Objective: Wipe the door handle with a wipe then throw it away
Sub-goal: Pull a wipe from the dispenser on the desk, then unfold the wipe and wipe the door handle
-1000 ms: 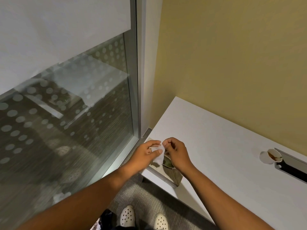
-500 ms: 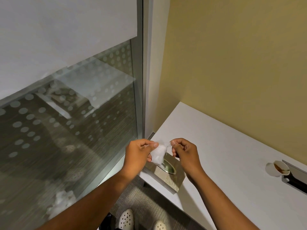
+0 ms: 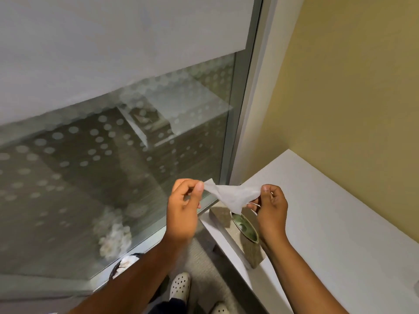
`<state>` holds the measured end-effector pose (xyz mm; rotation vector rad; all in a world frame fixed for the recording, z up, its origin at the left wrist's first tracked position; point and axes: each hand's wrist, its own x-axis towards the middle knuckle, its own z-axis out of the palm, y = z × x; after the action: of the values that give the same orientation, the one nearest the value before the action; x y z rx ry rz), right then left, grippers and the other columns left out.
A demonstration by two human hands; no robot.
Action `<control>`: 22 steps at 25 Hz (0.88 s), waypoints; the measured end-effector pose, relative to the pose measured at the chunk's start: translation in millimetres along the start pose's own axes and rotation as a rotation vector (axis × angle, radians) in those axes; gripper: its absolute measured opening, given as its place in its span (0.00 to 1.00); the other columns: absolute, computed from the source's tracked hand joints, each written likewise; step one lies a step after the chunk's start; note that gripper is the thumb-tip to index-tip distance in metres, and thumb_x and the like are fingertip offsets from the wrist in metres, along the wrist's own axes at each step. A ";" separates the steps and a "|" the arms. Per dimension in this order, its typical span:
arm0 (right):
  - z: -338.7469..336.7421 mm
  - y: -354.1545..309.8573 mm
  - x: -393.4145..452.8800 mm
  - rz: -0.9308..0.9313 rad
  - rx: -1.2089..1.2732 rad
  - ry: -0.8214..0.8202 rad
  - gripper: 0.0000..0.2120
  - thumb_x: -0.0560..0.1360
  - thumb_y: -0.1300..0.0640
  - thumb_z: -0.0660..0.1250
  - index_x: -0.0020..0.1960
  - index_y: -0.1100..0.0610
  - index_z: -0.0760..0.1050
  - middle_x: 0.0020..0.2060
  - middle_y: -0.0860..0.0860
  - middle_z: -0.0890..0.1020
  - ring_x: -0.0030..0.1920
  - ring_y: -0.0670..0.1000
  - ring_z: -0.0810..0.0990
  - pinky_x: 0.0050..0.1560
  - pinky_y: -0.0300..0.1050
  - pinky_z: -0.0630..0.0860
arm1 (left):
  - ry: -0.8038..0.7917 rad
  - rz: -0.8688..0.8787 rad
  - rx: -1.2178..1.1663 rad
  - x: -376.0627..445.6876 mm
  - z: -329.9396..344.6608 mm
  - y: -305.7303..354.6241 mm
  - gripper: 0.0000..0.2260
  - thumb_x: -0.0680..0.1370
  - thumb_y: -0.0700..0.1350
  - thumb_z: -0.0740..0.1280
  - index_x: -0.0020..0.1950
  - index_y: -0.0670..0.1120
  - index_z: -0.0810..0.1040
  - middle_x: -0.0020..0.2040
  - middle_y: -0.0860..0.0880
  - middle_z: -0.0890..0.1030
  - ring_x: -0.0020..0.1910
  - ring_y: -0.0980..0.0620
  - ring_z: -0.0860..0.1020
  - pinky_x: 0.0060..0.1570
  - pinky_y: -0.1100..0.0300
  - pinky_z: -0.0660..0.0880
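A white wipe (image 3: pixel 233 196) is stretched out between my two hands, above a metallic wipe box (image 3: pixel 240 234) with an oval opening on the corner of the white table (image 3: pixel 328 223). My left hand (image 3: pixel 183 209) pinches the wipe's left corner between thumb and finger. My right hand (image 3: pixel 271 209) pinches its right corner. The wipe's lower tip hangs just over the box's opening. No door handle is in view.
A glass partition (image 3: pixel 113 166) with frosted dots and a metal frame (image 3: pixel 240 132) stands left of the table. A yellow wall (image 3: pixel 351 87) runs behind the table. My white shoes (image 3: pixel 180 285) are on the grey carpet below.
Both hands have lifted the wipe out of the box and pulled apart, spreading it open. The view has tilted up and to the left.
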<state>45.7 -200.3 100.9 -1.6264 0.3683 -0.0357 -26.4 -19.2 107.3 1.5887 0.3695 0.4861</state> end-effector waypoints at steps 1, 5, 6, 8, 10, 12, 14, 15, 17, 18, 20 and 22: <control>5.6 -0.5 -0.9 0.030 0.002 0.002 0.07 0.86 0.53 0.60 0.57 0.52 0.76 0.53 0.54 0.83 0.52 0.55 0.85 0.41 0.36 0.83 | 0.044 -0.030 -0.075 -4.4 -8.0 1.5 0.08 0.87 0.46 0.66 0.51 0.49 0.83 0.48 0.53 0.80 0.41 0.55 0.77 0.41 0.63 0.78; 34.5 -9.3 -17.3 0.142 0.099 -0.167 0.09 0.86 0.51 0.59 0.60 0.52 0.76 0.54 0.52 0.84 0.50 0.52 0.87 0.44 0.41 0.85 | 0.218 -0.249 -0.320 -13.3 -42.3 6.8 0.14 0.89 0.44 0.62 0.46 0.43 0.80 0.43 0.49 0.83 0.43 0.51 0.81 0.41 0.57 0.81; 42.6 -12.6 -24.7 0.136 0.125 -0.250 0.09 0.86 0.51 0.59 0.59 0.52 0.76 0.52 0.52 0.85 0.49 0.51 0.88 0.44 0.42 0.85 | 0.241 -0.266 -0.265 -15.6 -52.8 8.9 0.15 0.86 0.43 0.64 0.41 0.41 0.80 0.41 0.47 0.83 0.44 0.49 0.82 0.44 0.55 0.79; 58.6 -19.9 -39.9 0.043 0.094 -0.409 0.10 0.86 0.50 0.59 0.53 0.52 0.76 0.43 0.50 0.85 0.42 0.48 0.86 0.42 0.42 0.83 | 0.229 -0.171 0.110 -22.4 -74.2 10.8 0.19 0.81 0.41 0.67 0.30 0.38 0.76 0.40 0.47 0.82 0.45 0.47 0.82 0.47 0.54 0.74; 75.7 -29.4 -57.1 -0.096 0.023 -0.567 0.11 0.86 0.52 0.60 0.47 0.52 0.76 0.35 0.47 0.79 0.35 0.47 0.78 0.39 0.44 0.76 | 0.241 -0.061 0.379 -29.0 -91.7 14.4 0.16 0.80 0.35 0.72 0.32 0.37 0.77 0.45 0.47 0.85 0.47 0.48 0.84 0.49 0.56 0.75; 91.9 -40.0 -77.1 -0.182 -0.006 -0.744 0.11 0.85 0.54 0.62 0.45 0.55 0.76 0.34 0.48 0.77 0.35 0.48 0.75 0.38 0.45 0.73 | 0.155 -0.030 0.235 -33.0 -106.6 25.0 0.05 0.80 0.35 0.74 0.47 0.43 0.86 0.51 0.49 0.88 0.50 0.52 0.86 0.51 0.61 0.80; 106.1 -49.9 -98.4 -0.200 0.008 -0.895 0.11 0.84 0.55 0.64 0.47 0.59 0.77 0.35 0.50 0.80 0.36 0.48 0.78 0.36 0.42 0.75 | 0.007 -0.130 -0.076 -35.5 -120.0 38.9 0.11 0.81 0.34 0.73 0.61 0.47 0.85 0.52 0.49 0.89 0.46 0.52 0.87 0.47 0.62 0.83; 114.6 -53.7 -111.0 -0.204 0.011 -0.944 0.11 0.84 0.55 0.64 0.48 0.61 0.78 0.36 0.52 0.81 0.36 0.49 0.79 0.37 0.42 0.76 | 0.002 -0.159 -0.144 -37.8 -132.1 42.5 0.11 0.81 0.34 0.73 0.60 0.46 0.86 0.49 0.49 0.89 0.42 0.51 0.86 0.43 0.61 0.83; 129.2 -58.0 -132.1 -0.220 -0.013 -0.982 0.11 0.83 0.55 0.65 0.49 0.62 0.79 0.37 0.55 0.82 0.37 0.51 0.81 0.38 0.45 0.78 | 0.033 -0.143 -0.117 -44.3 -160.5 45.6 0.08 0.78 0.36 0.75 0.50 0.49 0.90 0.41 0.49 0.89 0.37 0.54 0.84 0.39 0.62 0.82; 136.6 -58.7 -142.7 -0.222 -0.023 -0.984 0.11 0.83 0.55 0.65 0.49 0.62 0.79 0.38 0.56 0.82 0.37 0.51 0.80 0.38 0.46 0.78 | 0.028 -0.142 -0.088 -48.9 -176.2 46.6 0.10 0.78 0.36 0.76 0.45 0.51 0.91 0.39 0.51 0.88 0.36 0.55 0.83 0.39 0.62 0.81; 151.4 -57.4 -167.0 -0.205 -0.020 -0.981 0.11 0.83 0.54 0.65 0.48 0.60 0.79 0.37 0.56 0.81 0.36 0.51 0.78 0.36 0.45 0.76 | 0.028 -0.135 -0.043 -60.5 -211.4 47.1 0.14 0.79 0.35 0.76 0.40 0.54 0.90 0.36 0.53 0.87 0.34 0.57 0.81 0.38 0.63 0.79; 163.8 -56.6 -193.2 -0.158 0.021 -1.014 0.11 0.82 0.50 0.67 0.47 0.57 0.79 0.34 0.53 0.78 0.33 0.49 0.75 0.33 0.41 0.72 | 0.066 -0.088 -0.038 -72.0 -241.2 51.4 0.12 0.81 0.36 0.74 0.42 0.51 0.87 0.36 0.51 0.85 0.35 0.55 0.80 0.39 0.62 0.78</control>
<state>-85.2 10.0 178.3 -1.4481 -0.5368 0.6396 -215.3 146.2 161.6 1.5156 0.4756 0.4758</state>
